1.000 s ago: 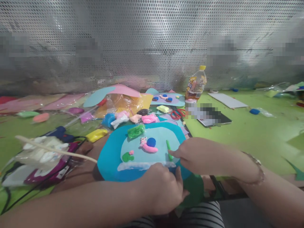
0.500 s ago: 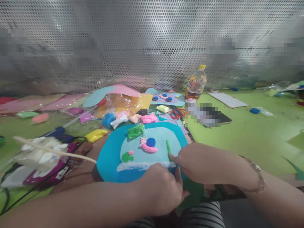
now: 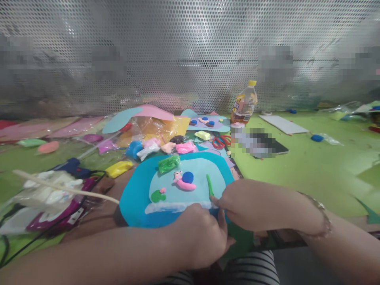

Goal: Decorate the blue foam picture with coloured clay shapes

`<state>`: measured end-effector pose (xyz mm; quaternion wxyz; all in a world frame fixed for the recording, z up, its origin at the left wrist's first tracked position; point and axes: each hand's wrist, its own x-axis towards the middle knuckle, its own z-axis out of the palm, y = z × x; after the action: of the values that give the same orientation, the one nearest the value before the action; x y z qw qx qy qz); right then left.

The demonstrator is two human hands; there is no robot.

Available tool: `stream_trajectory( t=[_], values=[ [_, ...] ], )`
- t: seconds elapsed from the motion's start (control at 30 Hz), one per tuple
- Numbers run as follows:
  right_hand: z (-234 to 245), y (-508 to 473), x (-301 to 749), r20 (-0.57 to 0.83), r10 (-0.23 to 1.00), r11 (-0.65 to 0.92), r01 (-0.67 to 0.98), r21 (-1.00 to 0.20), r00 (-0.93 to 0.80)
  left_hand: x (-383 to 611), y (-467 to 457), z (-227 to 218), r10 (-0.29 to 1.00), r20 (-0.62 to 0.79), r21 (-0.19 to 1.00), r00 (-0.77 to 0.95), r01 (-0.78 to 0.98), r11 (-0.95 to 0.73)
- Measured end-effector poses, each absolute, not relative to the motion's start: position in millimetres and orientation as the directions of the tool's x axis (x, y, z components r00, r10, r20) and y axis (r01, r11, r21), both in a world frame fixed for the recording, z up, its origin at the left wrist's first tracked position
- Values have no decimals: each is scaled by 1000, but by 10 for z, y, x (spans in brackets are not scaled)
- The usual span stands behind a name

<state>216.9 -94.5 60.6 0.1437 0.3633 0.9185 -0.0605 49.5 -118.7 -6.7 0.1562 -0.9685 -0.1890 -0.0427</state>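
A blue paper sheet (image 3: 133, 186) lies before me with a pale blue panel (image 3: 178, 164) on it. The panel carries a pink clay snail (image 3: 185, 184) with a blue shell, a green clay lily pad (image 3: 156, 196) and a white clay band (image 3: 172, 207). At the panel's right side runs a thin green clay strip (image 3: 209, 183). My right hand (image 3: 247, 204) is closed, its fingertips pinching at the strip's lower end. My left hand (image 3: 204, 237) is curled at the sheet's lower edge, fingertips close to the right ones; what it grips is hidden.
Bagged clay, such as a green packet (image 3: 168, 164) and a yellow packet (image 3: 118, 169), lies around the sheet. Red scissors (image 3: 221, 141), a tablet (image 3: 264, 142) and a bottle (image 3: 245, 105) are behind. A glue gun (image 3: 74, 168) and cables lie left.
The view has shifted very slightly. Both hands stay at the lower right of the sheet, and the right fingertips remain at the green strip's lower end.
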Motion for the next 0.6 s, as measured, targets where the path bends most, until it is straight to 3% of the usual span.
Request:
stream_trajectory(
  t=[0.23, 0.5, 0.6],
  values=[
    [647, -957, 2162, -347, 627, 711, 694, -111, -697, 493, -1175, -82, 352, 126, -281, 927, 374, -884],
    [724, -988, 2103, -463, 615, 654, 741, -153, -638, 493, -1183, -69, 350, 105, -269, 931, 365, -891],
    [709, -997, 2098, -434, 631, 662, 738, -131, -643, 494, -1190, -62, 352, 104, -263, 930, 368, -892]
  ],
)
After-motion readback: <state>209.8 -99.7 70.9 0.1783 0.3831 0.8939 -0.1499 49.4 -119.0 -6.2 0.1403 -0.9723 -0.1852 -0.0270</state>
